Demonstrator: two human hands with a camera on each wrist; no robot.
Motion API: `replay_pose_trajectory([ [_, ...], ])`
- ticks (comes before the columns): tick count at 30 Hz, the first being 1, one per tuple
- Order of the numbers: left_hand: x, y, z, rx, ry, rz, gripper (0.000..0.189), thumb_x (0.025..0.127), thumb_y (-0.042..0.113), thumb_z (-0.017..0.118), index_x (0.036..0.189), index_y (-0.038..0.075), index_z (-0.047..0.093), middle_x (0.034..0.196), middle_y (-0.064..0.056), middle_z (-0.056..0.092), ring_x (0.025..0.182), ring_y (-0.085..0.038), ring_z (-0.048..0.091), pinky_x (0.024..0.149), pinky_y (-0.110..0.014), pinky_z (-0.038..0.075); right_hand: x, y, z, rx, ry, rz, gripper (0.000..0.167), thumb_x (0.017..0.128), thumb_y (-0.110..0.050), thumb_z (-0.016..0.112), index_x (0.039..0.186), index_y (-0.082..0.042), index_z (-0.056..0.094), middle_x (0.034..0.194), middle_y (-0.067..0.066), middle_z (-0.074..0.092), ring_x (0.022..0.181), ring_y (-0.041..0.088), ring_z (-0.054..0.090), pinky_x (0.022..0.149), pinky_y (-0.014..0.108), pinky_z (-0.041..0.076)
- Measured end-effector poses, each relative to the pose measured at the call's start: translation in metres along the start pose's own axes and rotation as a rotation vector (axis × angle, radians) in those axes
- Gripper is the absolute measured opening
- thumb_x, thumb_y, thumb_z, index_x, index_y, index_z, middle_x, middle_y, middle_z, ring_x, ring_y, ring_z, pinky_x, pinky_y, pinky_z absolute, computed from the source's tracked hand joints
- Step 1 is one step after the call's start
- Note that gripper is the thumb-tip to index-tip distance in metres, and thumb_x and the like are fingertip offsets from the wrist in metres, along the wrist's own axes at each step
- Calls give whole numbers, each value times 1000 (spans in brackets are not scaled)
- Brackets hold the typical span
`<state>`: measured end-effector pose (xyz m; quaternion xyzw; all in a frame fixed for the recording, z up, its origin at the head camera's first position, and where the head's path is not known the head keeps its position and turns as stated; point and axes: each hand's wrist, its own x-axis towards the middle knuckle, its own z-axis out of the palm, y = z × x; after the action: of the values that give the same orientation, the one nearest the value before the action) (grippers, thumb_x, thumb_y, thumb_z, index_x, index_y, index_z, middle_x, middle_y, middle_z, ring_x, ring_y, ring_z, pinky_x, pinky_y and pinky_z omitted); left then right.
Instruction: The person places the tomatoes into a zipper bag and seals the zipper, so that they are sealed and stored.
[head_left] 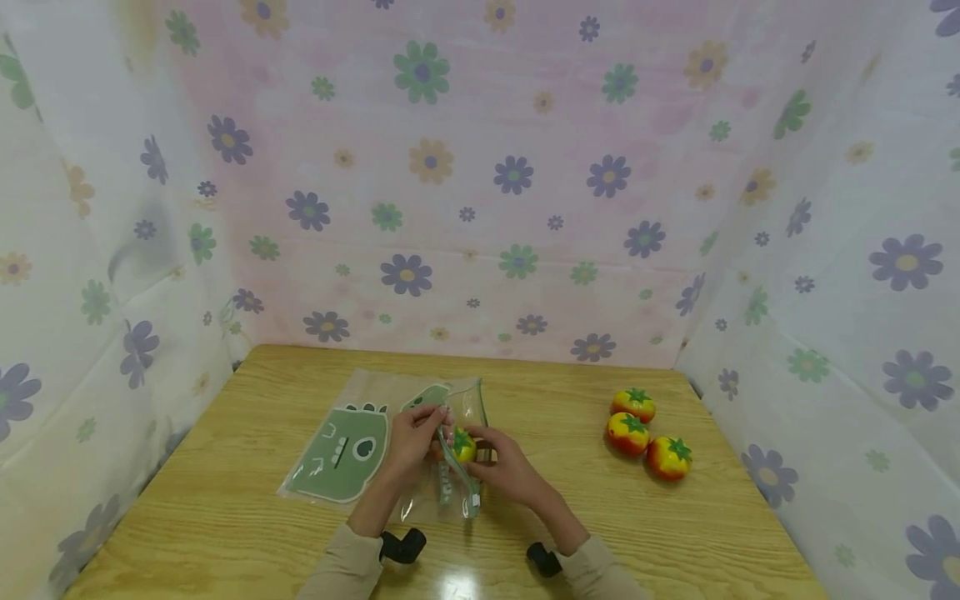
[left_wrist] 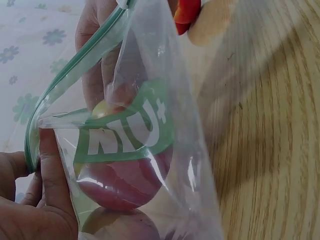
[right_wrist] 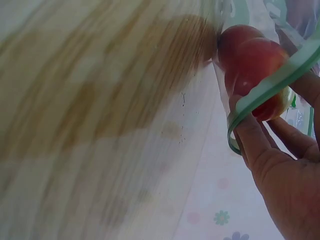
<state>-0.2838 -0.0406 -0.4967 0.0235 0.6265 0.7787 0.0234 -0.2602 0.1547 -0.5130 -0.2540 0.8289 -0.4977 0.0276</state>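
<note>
Gripping one fruit (head_left: 464, 448) at the mouth of the bag (left_wrist: 125, 134): right hand (head_left: 512, 468) has fingers and thumb curled round it, parted about as far as the fruit is wide. Left hand (head_left: 409, 442) pinches the bag's edge by the green zip (head_left: 457, 467), finger and thumb nearly together on it.

Key relation: held fruit is mid-frame, low, just left of the right fingertips and right of the left hand, between the bag's two rims. Bag body runs toward frame left; zip slants top to bottom. Fruit is round, no clear long axis, leafy top up. Right hand is the nearer one, touching.

Counts: two hands, one fruit in grip, three loose fruits (head_left: 627, 435) on the table (head_left: 247, 517), right of frame, well apart from the hands. Right wrist view shows two red rounds at the bag, upper right; second fruit or reflection, can't tell. One green-print bag (head_left: 311, 467) lies flat, left of centre; seems separate, overlap hides the join. Two black mounts (head_left: 405, 546), bottom of frame, one per wrist.
</note>
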Motion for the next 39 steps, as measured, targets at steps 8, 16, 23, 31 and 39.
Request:
replay_pose_trajectory([
  [8,2,2,0,17,3,-8,29,103,18,63,112,-9,68,82,0,73,60,-6,61,51,-20,48,4,-1,4,-29,108,30,51,93,-2,73,139,8,52,134,28,55,117,43,62,87,37,61],
  [16,3,0,2,26,-4,-20,30,103,21,64,112,-7,69,83,0,73,60,-7,62,51,-21,50,8,0,6,-25,133,21,51,90,0,75,135,11,54,134,31,56,116,46,62,86,41,61],
  [23,3,1,3,27,-7,-26,30,102,20,64,112,-8,69,81,-1,73,60,-9,63,48,-22,45,7,-10,6,23,108,4,49,89,7,72,134,16,53,135,36,53,116,51,60,84,42,62],
  [31,5,0,6,10,-6,-20,28,102,17,63,110,-10,68,80,0,72,63,-10,64,51,-19,46,9,-5,8,55,44,1,50,91,4,72,136,13,53,135,33,56,114,50,63,88,49,60],
  [39,4,1,6,17,8,-17,25,102,16,63,110,-7,69,82,0,71,66,-11,65,56,-21,52,11,-4,8,90,-1,57,51,95,1,69,141,11,49,138,33,53,119,49,61,91,42,60],
])
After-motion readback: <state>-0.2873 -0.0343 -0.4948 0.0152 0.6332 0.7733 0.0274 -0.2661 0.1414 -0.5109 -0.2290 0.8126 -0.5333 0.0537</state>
